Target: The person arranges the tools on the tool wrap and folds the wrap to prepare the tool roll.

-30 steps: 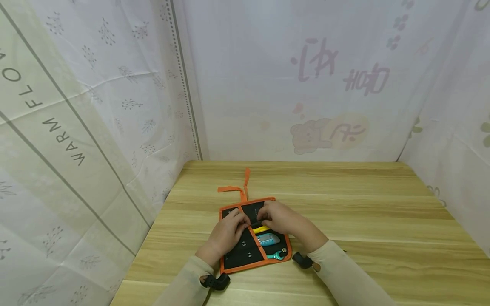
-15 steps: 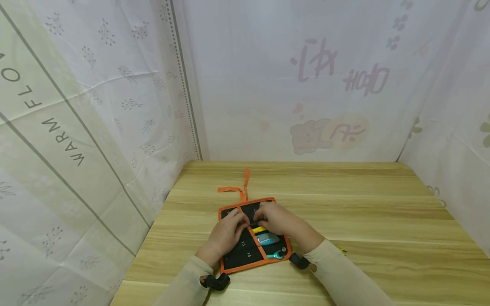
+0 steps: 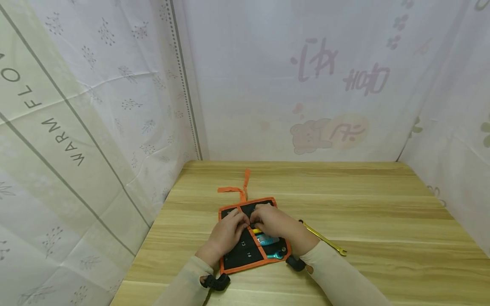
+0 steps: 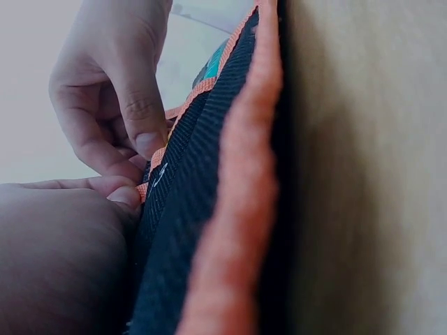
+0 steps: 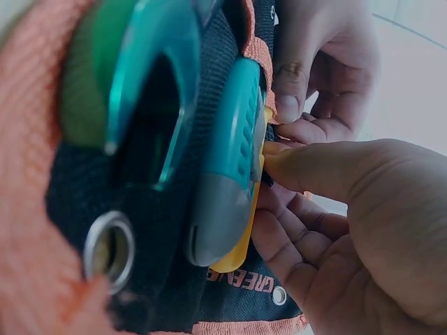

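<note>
A black tool pouch (image 3: pixel 239 262) with orange edging lies spread on the table. My left hand (image 3: pixel 226 234) pinches the orange edge of a pocket (image 4: pixel 159 156) near the pouch's middle. Close beside it, my right hand (image 3: pixel 273 221) has thumb and fingers curled round a small black thing (image 5: pixel 268 178) at the pocket's mouth; most of it is hidden, and I cannot tell its kind. Below the right fingers, a yellow tool (image 5: pixel 234 257), a teal and grey utility knife (image 5: pixel 225 157) and a teal wrench (image 3: pixel 275 255) sit in neighbouring pockets.
A yellow wrench (image 3: pixel 323 239) lies on the wooden table (image 3: pixel 383 204), just beyond the right forearm. Orange ties (image 3: pixel 243 191) stretch from the pouch's far edge. Patterned cloth curtains (image 3: pixel 245 85) stand around the table.
My right hand has slid left and a little down towards the left hand, covering more of the yellow tool. The yellow wrench has come into sight past the forearm. The left hand stays put.
</note>
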The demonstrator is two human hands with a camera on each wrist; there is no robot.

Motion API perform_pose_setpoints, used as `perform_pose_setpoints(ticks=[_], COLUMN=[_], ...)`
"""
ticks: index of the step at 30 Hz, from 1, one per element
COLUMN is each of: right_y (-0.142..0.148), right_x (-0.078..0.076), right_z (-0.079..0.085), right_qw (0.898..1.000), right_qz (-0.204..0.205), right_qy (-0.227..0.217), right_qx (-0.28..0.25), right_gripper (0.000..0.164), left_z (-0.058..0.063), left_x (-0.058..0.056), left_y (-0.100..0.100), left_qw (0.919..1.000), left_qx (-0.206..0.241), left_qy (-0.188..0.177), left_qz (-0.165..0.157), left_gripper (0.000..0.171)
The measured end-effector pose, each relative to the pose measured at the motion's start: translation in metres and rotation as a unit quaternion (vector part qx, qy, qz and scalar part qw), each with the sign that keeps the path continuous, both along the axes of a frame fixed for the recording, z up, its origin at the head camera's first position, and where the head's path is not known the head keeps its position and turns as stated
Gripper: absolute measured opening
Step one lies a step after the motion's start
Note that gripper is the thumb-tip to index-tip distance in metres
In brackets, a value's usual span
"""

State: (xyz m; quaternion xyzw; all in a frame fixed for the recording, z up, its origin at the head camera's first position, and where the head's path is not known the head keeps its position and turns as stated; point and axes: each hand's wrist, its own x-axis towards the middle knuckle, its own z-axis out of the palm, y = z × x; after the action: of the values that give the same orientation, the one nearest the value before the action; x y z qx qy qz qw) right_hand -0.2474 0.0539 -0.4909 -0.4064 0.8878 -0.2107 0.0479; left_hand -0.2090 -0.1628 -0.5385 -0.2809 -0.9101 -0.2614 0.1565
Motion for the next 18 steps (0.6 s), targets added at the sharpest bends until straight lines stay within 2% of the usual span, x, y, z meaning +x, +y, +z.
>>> perform_pose_setpoints(ticks=[18], right_y=[0.0067], right_x=[0.0036], right_z=[0.0056], right_qw=[1.0], right_qz=[-0.018], right_qy=[-0.018], right_qx=[-0.003], right_gripper=[0.014], left_z=[-0.0014], left_x=[-0.0009], left_y=[0.0], left_qw=[1.0], left_qx=[0.003], left_qy=[-0.006], left_qz=[0.004], left_gripper=[0.01])
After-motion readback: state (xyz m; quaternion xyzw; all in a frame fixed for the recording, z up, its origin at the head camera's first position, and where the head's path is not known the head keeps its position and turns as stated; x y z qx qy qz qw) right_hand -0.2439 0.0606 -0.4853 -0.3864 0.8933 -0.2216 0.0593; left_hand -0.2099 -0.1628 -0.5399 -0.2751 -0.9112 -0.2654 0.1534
